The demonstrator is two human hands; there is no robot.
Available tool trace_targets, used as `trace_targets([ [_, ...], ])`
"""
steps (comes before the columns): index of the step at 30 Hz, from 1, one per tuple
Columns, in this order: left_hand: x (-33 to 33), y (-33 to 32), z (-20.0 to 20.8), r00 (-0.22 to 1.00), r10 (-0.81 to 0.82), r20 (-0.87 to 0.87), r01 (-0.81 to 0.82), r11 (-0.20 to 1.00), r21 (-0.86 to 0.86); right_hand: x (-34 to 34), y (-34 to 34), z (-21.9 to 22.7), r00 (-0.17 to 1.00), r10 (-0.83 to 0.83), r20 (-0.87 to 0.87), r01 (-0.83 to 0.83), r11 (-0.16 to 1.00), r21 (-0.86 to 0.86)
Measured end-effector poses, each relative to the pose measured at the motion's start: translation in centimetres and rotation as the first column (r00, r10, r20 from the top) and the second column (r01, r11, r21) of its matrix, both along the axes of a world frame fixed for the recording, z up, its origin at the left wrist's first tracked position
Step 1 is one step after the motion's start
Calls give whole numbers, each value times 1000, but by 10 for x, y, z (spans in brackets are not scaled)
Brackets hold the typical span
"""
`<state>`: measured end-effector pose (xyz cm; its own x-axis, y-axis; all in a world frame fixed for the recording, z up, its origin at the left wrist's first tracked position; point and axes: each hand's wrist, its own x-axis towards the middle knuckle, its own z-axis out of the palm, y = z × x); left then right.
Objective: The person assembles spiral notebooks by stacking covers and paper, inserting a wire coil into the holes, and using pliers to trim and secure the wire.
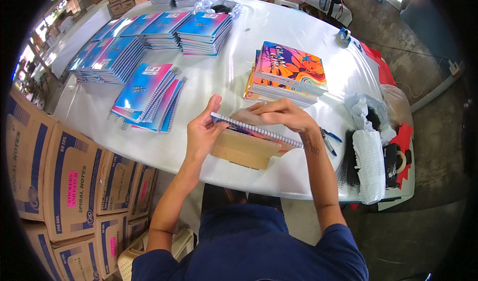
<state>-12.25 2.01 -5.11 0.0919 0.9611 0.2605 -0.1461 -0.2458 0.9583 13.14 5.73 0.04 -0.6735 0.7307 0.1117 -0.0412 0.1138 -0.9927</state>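
My left hand (203,129) grips the left end of a spiral notebook (259,130), its thumb over the cover and its index finger raised. The notebook is tilted up, with its wire binding along the top edge. Just behind that binding is my right hand (286,115), fingers bent and partly smeared by motion; whether they pinch anything cannot be seen. Plain brown cardboard (241,150) shows below the notebook, towards me. Beyond my hands stands a stack of colourful illustrated notebooks (291,67). To the left lies a loose pile of blue and pink spiral notebooks (147,94).
More blue and pink notebook stacks (204,29) fill the table's far left. Blue-handled pliers (329,139) lie right of my right forearm. Black wire coils (351,156) and white wrapping (368,164) sit at the right edge. Cartons (74,181) are piled at the lower left.
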Motion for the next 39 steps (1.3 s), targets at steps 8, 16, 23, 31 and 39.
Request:
trace_targets([
  [8, 1, -3, 5, 995, -18, 94, 24, 998, -60, -27, -1, 19, 963, -96, 251, 53, 983, 174],
  [16, -15, 21, 3, 945, -314, -94, 312, 949, -37, 8, -7, -15, 863, -347, 367, 194, 898, 394],
  [23, -38, 24, 110, 986, 85, -145, -57, 981, 187, 69, -70, -80, 485, -657, 578, 106, 700, 706],
  [31, -8, -45, 65, 584, -58, -810, 513, 800, 312, 169, -98, -113, -175, -860, 480, 131, 463, 877],
  [39, 40, -55, 17, 458, 440, -773, 228, 782, 580, 74, -125, -55, 296, -910, 289, 461, 401, 792],
])
